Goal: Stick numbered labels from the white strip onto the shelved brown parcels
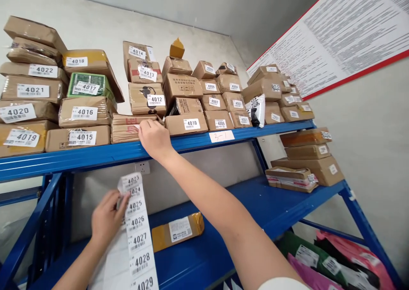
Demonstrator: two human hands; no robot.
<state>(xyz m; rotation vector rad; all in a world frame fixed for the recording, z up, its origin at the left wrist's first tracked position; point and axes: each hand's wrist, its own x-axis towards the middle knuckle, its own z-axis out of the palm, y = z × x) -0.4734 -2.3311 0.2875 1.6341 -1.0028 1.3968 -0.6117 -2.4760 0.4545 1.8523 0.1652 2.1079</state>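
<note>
My left hand (108, 215) pinches the upper edge of a white label strip (139, 239), whose printed numbers run from 4023 down to 4029. Raised to the upper shelf, my right hand (155, 140) has its curled fingers against a flat brown parcel (123, 128) with red print, between parcel 4015 (78, 138) and parcel 4010 (187, 123). A bit of white shows at its fingertips, too small to make out. Above this parcel stands the box labelled 4012 (147, 98).
Stacked, numbered parcels line the blue upper shelf (188, 143), which bears a "3-1" tag (221, 136). A yellow-taped parcel (177, 231) lies on the lower shelf, with boxes (311, 166) at its right. Bagged parcels (322, 256) lie at the bottom right.
</note>
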